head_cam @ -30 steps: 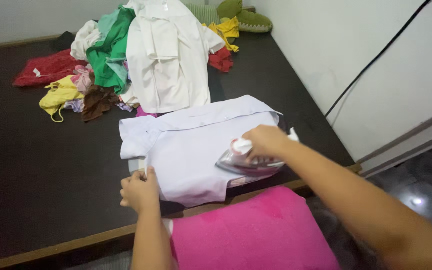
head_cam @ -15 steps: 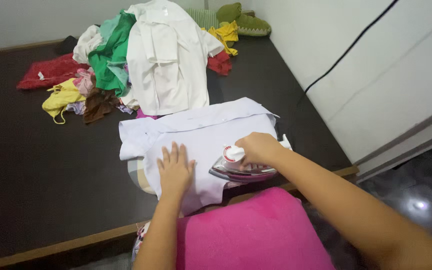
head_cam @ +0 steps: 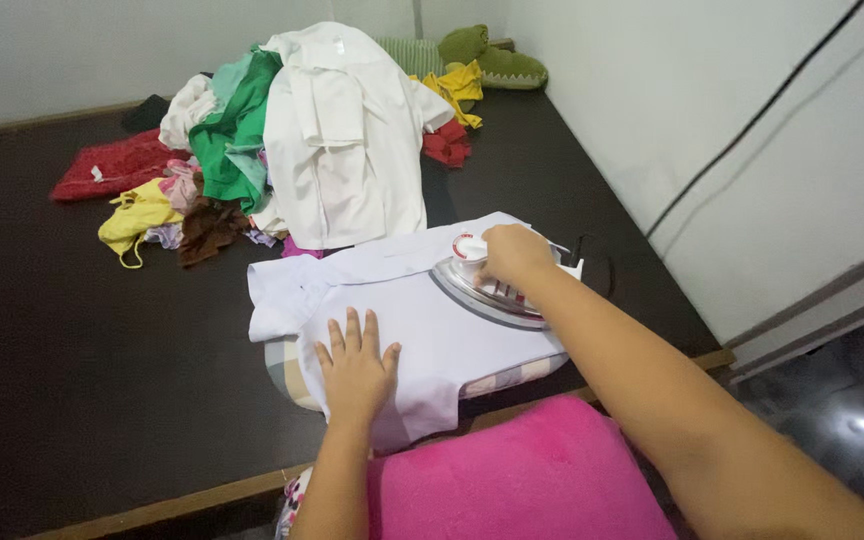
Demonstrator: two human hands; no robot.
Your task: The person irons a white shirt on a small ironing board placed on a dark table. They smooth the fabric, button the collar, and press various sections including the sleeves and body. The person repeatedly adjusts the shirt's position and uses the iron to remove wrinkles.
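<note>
A pale lilac short-sleeved shirt [head_cam: 402,310] lay spread on a small checked padded ironing mat [head_cam: 287,368], which sat near the front edge of a wide dark brown wooden platform [head_cam: 72,350]. The left hand [head_cam: 357,365] rested flat on the shirt's near part, fingers spread and gripping nothing. The right hand [head_cam: 512,255] was clenched around the handle of a white and pink steam iron [head_cam: 482,285], whose soleplate sat on the shirt's far right part (close to the collar edge). Its black cord [head_cam: 752,115] ran up the white wall [head_cam: 652,100] on the right. Farther back on the platform, a heap of mixed clothes [head_cam: 242,150] was topped by a white shirt [head_cam: 342,150], with a red netted cloth [head_cam: 112,165] to its left. A bright pink cushion [head_cam: 512,480] lay nearest the camera, below the platform's edge.
</note>
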